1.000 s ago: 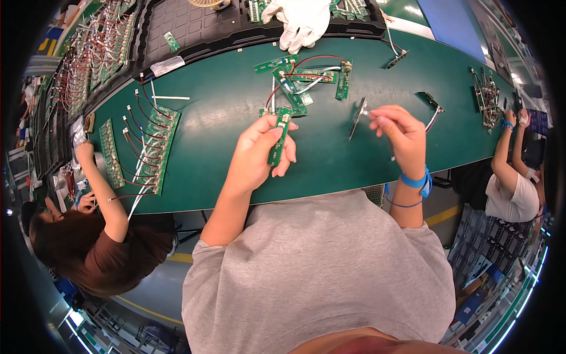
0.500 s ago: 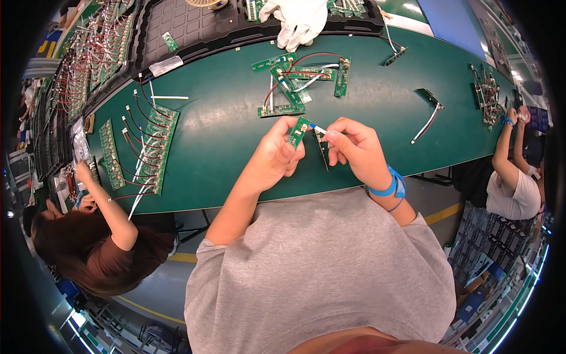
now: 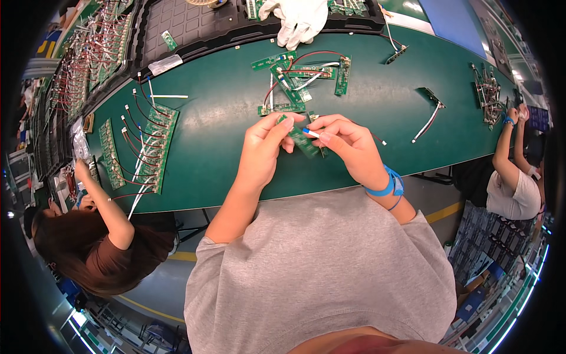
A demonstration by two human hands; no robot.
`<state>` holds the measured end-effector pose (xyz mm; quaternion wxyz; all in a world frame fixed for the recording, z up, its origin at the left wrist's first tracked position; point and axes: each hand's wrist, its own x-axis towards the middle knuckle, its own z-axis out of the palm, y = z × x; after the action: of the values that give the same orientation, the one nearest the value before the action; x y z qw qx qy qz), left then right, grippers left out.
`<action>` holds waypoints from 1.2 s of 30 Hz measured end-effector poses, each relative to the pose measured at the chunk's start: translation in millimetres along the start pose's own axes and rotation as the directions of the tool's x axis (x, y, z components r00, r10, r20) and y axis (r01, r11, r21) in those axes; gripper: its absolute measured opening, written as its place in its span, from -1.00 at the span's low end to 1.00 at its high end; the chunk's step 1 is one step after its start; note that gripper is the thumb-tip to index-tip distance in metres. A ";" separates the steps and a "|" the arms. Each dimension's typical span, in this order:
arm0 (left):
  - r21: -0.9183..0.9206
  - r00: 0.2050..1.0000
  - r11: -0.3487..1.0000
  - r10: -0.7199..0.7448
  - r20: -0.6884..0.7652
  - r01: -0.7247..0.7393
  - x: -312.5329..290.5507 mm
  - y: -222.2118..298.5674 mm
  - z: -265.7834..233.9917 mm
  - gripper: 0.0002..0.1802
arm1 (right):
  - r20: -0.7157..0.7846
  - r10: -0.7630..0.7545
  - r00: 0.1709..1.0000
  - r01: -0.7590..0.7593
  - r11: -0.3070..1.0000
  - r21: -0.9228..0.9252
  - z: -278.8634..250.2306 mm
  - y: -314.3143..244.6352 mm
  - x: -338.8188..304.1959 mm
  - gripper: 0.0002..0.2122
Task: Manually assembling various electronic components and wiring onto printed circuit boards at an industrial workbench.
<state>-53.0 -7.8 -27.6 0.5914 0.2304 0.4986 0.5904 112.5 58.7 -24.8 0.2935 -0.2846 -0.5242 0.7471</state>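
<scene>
Above the green bench (image 3: 224, 118), the left hand (image 3: 265, 147) pinches a small green circuit board (image 3: 302, 140) by its edges. The right hand (image 3: 348, 144) has its fingers closed on a white connector (image 3: 311, 133) at the board. The board looks light, stiff and fragile, best held by its bare edges.

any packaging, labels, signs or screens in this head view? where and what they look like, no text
Clear plastic bag: far left of the green table, by the black tray; crumpled, see-through whitish.
Clear bags: table's left end, near a co-worker's raised hand; glossy, shapeless.
Blue panel: top right beyond the table; flat, plain blue; cannot tell if it is a sign or a screen.
No readable labels or lit screens visible.
</scene>
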 end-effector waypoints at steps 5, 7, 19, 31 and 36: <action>-0.003 0.998 1.000 -0.004 0.059 0.005 1.2 -4.3 0.1 -0.76 | -0.004 0.056 0.998 -0.056 0.998 -0.029 -2.0 -2.5 -0.1 -0.90; 0.025 0.995 1.000 0.003 0.095 -0.005 1.9 -5.7 -0.8 -0.76 | -0.017 0.074 0.997 -0.074 0.997 0.000 -2.5 -3.9 -0.1 -0.91; -0.021 0.983 0.998 -0.057 0.174 0.062 1.3 -10.7 -0.8 -0.76 | -0.041 0.075 0.996 -0.080 0.988 -0.130 -2.0 -4.3 0.0 -0.89; 0.011 0.984 0.998 -0.067 0.168 0.066 0.4 -12.4 -0.5 -0.76 | -0.057 0.053 0.997 -0.062 0.982 -0.181 -2.9 -2.5 -0.3 -0.90; 0.021 0.982 0.997 -0.079 0.173 0.076 -0.9 -9.6 0.0 -0.74 | -0.062 0.050 0.997 -0.060 0.982 -0.179 -3.0 -1.7 -0.8 -0.90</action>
<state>-48.3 -10.5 -35.5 0.6535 0.2655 0.4579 0.5411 115.4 60.5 -24.0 0.2605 -0.3456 -0.5732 0.6959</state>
